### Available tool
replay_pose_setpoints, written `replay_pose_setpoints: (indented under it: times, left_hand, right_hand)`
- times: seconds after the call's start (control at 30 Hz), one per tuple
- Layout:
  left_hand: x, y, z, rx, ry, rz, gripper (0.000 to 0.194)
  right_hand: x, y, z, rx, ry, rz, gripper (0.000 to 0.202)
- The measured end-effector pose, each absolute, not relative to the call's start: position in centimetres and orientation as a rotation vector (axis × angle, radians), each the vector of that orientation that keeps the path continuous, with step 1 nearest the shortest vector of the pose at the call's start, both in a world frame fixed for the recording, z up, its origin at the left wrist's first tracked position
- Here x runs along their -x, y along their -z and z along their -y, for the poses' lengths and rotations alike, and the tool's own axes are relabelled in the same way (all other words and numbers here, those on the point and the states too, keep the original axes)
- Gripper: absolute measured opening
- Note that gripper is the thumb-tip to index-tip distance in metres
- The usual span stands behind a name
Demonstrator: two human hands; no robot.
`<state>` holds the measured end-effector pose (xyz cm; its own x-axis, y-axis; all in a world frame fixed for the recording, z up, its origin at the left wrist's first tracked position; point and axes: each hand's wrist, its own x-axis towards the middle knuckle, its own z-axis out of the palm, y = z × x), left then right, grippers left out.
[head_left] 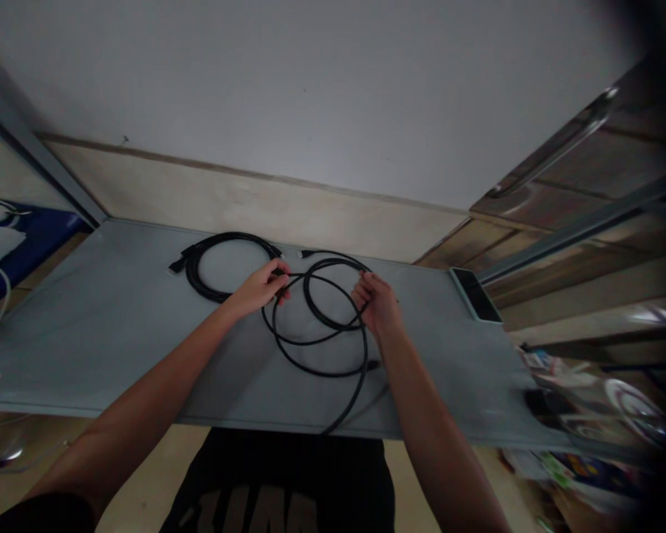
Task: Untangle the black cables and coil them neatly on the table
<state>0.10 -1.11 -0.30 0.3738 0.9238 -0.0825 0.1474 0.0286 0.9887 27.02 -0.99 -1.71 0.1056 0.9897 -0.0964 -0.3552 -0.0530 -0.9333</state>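
Observation:
My left hand (pixel 263 286) pinches a black cable (pixel 311 372) close to its end. Loose loops of that cable spread between my two hands, and one stretch runs down to the front edge of the shelf. On the right, my right hand (pixel 378 302) is closed around another part of the black cable. Behind the loops lies a smaller coil (pixel 309 292), with a plug (pixel 304 254) at the back; I cannot tell whether it is a separate cable. To the left rests a neatly coiled black cable (pixel 192 274) with its plug pointing left.
Everything lies on a grey shelf (pixel 116 318) against a tiled wall. A phone (pixel 476 295) sits at the right end. A clear container (pixel 588 414), blurred, stands at the right front. Metal posts (pixel 61 166) rise at the corners, and a blue surface (pixel 27 252) is at left.

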Motion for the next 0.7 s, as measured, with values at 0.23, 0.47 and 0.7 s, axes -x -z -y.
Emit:
replay_pose_setpoints:
  times: [0.23, 0.47, 0.7]
  left_hand:
    - [-0.5, 0.3, 1.6, -1.162, -0.695, -0.969, 0.022]
    - [-0.7, 0.8, 1.9, -1.111, -0.621, -0.874, 0.034]
    - [-0.4, 0.8, 1.5, -1.171, -0.649, -0.963, 0.033]
  right_hand:
    - [-28.1, 2.2, 0.3, 0.898, -1.230, 0.615, 0.025]
    - [-30.4, 2.6, -0.5, 0.948, -1.073, 0.517, 0.037]
    - [-32.5, 1.8, -0.4, 1.141, -0.893, 0.724, 0.011]
